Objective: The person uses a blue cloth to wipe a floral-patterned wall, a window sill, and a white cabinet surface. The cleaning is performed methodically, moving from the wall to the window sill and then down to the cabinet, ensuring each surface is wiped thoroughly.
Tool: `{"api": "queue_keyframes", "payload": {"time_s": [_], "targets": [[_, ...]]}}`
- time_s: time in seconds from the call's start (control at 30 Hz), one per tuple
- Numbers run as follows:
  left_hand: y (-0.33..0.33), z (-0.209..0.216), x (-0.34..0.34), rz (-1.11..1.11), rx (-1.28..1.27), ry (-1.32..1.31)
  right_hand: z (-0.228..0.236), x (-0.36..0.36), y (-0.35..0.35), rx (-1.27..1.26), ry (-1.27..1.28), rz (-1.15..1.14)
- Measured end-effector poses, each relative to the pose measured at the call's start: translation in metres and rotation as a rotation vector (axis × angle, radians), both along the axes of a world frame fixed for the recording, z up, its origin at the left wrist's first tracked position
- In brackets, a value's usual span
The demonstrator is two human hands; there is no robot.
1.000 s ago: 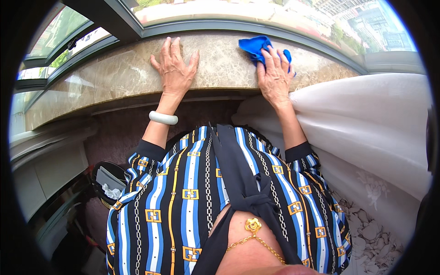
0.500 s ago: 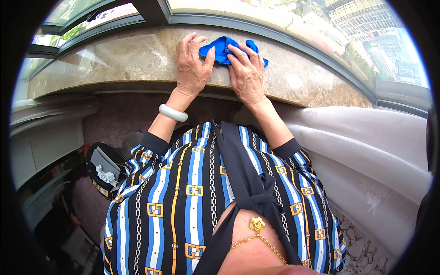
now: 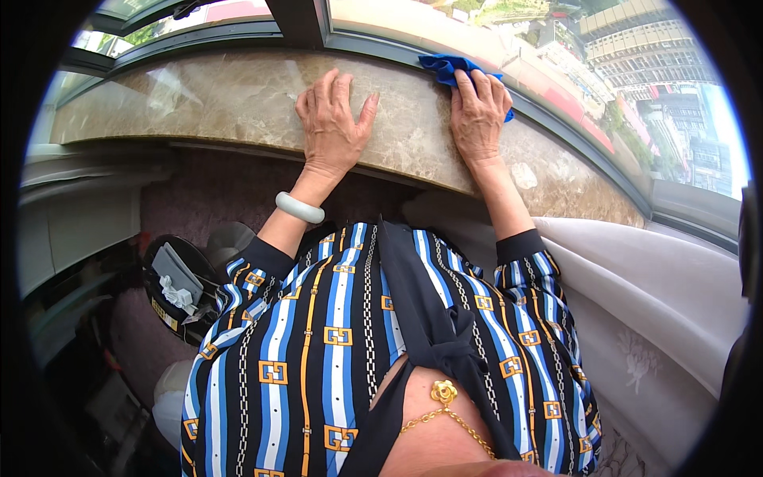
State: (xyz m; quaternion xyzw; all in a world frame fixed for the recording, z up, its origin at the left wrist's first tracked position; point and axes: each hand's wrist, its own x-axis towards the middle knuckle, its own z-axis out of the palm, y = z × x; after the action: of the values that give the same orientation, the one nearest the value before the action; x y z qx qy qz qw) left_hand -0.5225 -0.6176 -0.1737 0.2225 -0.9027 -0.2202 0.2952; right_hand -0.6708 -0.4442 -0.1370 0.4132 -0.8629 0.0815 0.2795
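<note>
A bright blue cloth (image 3: 449, 67) lies bunched against the dark window frame at the back of the marble sill. My right hand (image 3: 478, 118) presses on it, fingers curled over the folds, and part of the cloth pokes out beyond the fingertips on the right. To the left, my left hand (image 3: 334, 123) rests on the brown marble sill (image 3: 230, 91) with its fingers and thumb spread, holding nothing. A pale bangle (image 3: 300, 208) circles the left wrist.
The window frame (image 3: 381, 48) runs behind the sill, with buildings visible through the glass. A light curtain (image 3: 636, 270) hangs at the right. On the floor at the left stands a black round container (image 3: 171, 298) holding a grey flat item and white crumpled material.
My right hand has carried the blue cloth to the right and back against the window frame. My left hand has stayed nearly in place, now apart from the cloth.
</note>
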Motion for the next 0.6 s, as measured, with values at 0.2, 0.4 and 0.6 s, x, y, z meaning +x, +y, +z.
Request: {"api": "queue_keyframes", "payload": {"time_s": [0.2,0.4,0.6], "targets": [[0.0,0.006,-0.006,-0.004,0.015,0.085,-0.003,0.013,-0.091,0.041,-0.03,0.259],[-0.003,0.001,-0.002,-0.006,0.046,0.126,0.005,0.015,-0.065,0.084,-0.083,0.233],[0.003,0.003,0.005,0.023,-0.009,0.171,0.007,0.021,-0.026,0.088,-0.1,0.081]]}}
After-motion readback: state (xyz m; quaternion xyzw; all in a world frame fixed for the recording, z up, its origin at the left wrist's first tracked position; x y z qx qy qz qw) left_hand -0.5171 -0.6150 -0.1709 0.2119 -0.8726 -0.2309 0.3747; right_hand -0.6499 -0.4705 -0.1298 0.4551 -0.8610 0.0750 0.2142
